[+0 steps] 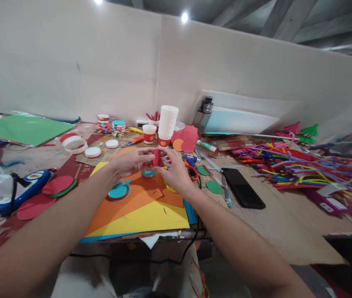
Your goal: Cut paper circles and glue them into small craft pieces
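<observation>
A small round red paper disc (156, 157) was pinched between the left hand (129, 162) and the right hand (176, 171) — both brought together above the orange paper sheet (138, 198).

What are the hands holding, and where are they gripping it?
A small red round piece, held by its edges: left hand on one side, right hand on the other.

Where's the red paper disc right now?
Head view, centre: the red paper disc is pinched between the left hand and right hand, above the orange sheet and in front of the stack of white cups.
</observation>
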Demonstrator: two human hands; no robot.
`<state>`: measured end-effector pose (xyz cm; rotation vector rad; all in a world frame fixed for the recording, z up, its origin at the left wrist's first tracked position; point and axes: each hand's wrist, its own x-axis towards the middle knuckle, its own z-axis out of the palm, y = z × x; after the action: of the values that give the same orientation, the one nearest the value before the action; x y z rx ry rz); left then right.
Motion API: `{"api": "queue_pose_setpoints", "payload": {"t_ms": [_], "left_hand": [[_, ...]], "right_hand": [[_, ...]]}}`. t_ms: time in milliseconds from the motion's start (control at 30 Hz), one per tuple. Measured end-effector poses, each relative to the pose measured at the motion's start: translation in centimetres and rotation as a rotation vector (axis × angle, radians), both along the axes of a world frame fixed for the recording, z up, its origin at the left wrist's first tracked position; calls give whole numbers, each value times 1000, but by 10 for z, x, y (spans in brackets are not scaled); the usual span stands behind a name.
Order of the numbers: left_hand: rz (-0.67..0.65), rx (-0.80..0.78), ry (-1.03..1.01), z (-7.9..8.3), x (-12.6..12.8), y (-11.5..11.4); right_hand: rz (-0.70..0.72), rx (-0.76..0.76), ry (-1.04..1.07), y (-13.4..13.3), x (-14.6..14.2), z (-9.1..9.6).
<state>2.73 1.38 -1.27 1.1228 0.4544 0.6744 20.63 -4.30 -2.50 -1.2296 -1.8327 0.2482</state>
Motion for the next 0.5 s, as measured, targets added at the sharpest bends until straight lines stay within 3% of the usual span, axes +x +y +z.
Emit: {"api": "queue_pose_setpoints", "payload": {"t_ms": [133,267,367,433,500], "left_hand": [[11,5,11,2,-2,-1],[92,-5,-7,3,-3,0],[210,-23,-43,5,-5,4],[295,-29,-74,8,-8,8],[393,-43,-121,12,-13,14]], "right_hand": [[16,11,-6,0,-2,1],[94,-46,-52,4,17,17],[-70,-129,-158,5,42,30],[-207,-266,-378,4,56,34],[-219,-391,-587,1,62,34]]}}
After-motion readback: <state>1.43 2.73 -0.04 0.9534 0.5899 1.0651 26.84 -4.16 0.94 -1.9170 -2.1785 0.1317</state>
